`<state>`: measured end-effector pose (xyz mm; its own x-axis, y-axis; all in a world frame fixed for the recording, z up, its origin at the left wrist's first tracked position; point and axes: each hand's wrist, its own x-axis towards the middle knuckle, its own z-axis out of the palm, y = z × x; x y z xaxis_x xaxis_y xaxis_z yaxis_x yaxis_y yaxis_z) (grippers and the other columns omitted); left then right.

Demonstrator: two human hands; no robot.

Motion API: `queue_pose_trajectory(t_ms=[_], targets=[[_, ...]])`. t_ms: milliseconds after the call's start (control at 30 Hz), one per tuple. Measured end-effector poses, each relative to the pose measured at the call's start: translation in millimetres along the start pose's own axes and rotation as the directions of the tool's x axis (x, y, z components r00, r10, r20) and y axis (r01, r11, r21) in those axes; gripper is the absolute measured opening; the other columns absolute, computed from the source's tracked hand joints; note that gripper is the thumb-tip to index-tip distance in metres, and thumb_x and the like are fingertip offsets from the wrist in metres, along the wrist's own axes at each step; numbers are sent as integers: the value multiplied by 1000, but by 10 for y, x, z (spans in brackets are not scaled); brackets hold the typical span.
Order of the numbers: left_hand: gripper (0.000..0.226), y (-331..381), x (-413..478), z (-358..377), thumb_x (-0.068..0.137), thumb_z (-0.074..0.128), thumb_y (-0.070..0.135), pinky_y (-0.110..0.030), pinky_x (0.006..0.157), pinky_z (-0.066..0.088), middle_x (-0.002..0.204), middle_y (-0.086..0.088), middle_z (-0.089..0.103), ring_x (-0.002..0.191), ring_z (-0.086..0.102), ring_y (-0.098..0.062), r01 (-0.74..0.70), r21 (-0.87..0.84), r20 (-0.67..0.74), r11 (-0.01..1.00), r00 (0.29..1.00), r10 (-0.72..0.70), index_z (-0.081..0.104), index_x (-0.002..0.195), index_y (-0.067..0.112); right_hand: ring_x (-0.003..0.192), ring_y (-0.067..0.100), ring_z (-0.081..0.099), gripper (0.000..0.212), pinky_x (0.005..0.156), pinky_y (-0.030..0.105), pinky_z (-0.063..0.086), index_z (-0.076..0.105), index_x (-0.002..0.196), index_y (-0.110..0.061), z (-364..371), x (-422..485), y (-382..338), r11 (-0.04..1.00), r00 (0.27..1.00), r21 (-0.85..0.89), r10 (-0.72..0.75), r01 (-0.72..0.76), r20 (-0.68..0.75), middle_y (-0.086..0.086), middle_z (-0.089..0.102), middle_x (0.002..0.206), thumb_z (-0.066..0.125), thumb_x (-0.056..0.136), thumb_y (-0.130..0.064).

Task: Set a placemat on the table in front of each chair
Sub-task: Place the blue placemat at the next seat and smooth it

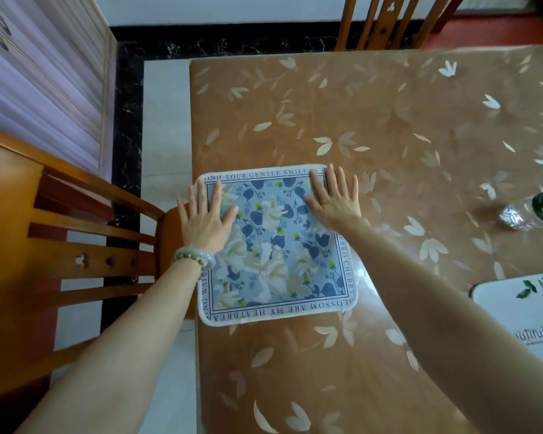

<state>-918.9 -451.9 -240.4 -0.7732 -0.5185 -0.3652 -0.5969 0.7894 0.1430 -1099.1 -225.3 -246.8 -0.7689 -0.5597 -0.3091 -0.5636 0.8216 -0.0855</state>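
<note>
On the glossy table (pixel 389 120), soft square floral placemat (pixel 273 245) under flat palms

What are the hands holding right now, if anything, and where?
Nothing is gripped. Both hands lie flat with fingers spread on the blue floral placemat: the left hand on its left edge, the right hand on its far right corner.
</note>
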Motion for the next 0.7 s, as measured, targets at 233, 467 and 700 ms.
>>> queue_pose_trajectory(t_ms=[233, 467, 700], targets=[[72, 68, -1045, 481, 95, 2, 66, -47, 120, -10, 163, -12, -10, 149, -14, -26, -52, 24, -117, 998, 992, 55, -12, 155, 28, 147, 31, -7, 63, 114, 55, -6, -11, 147, -32, 394, -1022, 32, 998, 999, 65, -20, 23, -41, 11, -5, 161, 8, 94, -61], [71, -26, -1284, 632, 94, -1, 64, -47, 119, -11, 163, -10, -13, 149, -16, -28, -93, 112, -151, 989, 982, 109, -8, 155, 28, 148, 31, -2, 67, 115, 56, -2, 0, 152, -29, 518, -1413, 69, 998, 997, 61, -28, 32, -68, 11, 0, 161, 5, 93, -61], [75, 413, -1725, 817, 88, -13, 69, -53, 117, -14, 163, -7, -12, 148, -16, -30, -40, 44, -75, 998, 996, 44, -11, 154, 32, 146, 31, -14, 65, 110, 52, -23, -3, 151, -32, 678, -1932, -541, 991, 991, 57, -121, 124, -54, 8, -13, 158, 5, 93, -60]])
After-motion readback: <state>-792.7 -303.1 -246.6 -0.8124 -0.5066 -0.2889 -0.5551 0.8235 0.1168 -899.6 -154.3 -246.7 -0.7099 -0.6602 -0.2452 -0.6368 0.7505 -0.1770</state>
